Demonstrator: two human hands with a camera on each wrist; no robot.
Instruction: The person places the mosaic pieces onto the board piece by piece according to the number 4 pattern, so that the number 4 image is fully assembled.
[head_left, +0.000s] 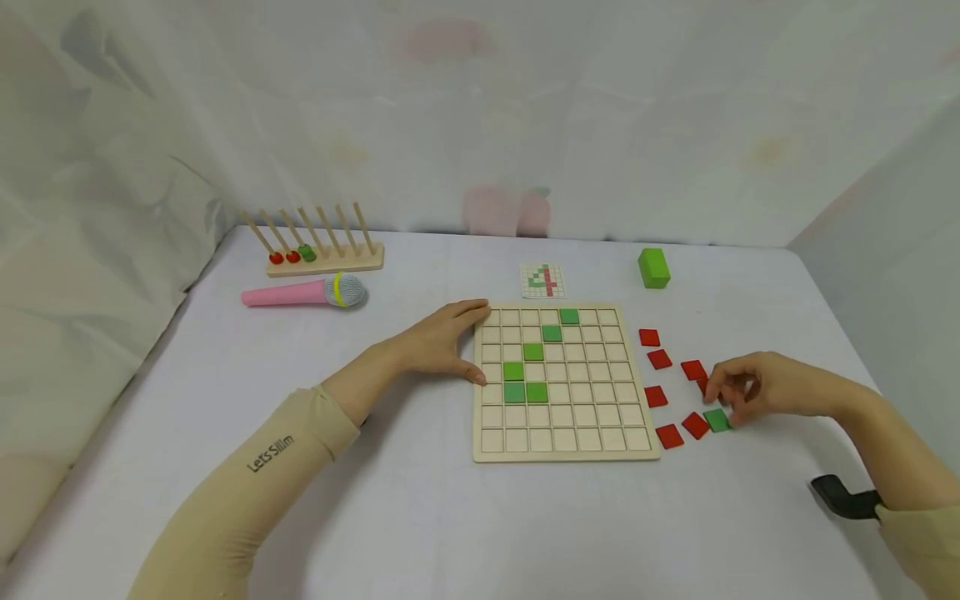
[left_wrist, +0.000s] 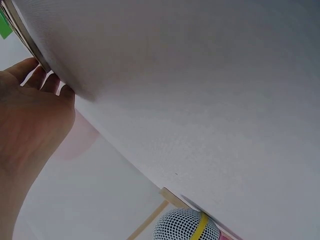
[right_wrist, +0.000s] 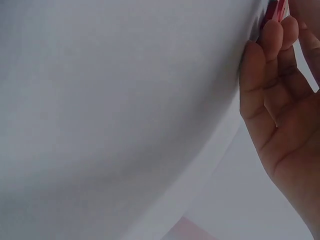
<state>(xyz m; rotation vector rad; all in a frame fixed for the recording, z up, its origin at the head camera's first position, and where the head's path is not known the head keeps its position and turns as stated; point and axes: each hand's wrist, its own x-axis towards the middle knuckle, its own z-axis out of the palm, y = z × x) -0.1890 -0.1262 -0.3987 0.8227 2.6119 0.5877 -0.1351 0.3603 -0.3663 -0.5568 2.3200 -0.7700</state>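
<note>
My left hand (head_left: pixel 442 337) rests at the left edge of a wooden grid board (head_left: pixel 566 446), thumb lower and fingers at the upper corner. In the left wrist view, its fingertips meet the board's edge (left_wrist: pixel 27 42). Several green tiles, such as one green tile (head_left: pixel 533 352), form a diagonal and a short row in the grid. My right hand (head_left: pixel 780 386) is low over loose tiles right of the board, its fingers loosely bent. Its thumb is right at a green tile (head_left: pixel 717 420), and other fingertips partly hide a red tile (head_left: pixel 702 386).
Several red tiles (head_left: pixel 670 436) lie along the board's right side. Behind the board are a small pattern card (head_left: pixel 543 281) and a green block (head_left: pixel 655 268). At the back left, a pink toy microphone (head_left: pixel 288 294) lies before a pegged wooden rack (head_left: pixel 330 265) with red and green beads.
</note>
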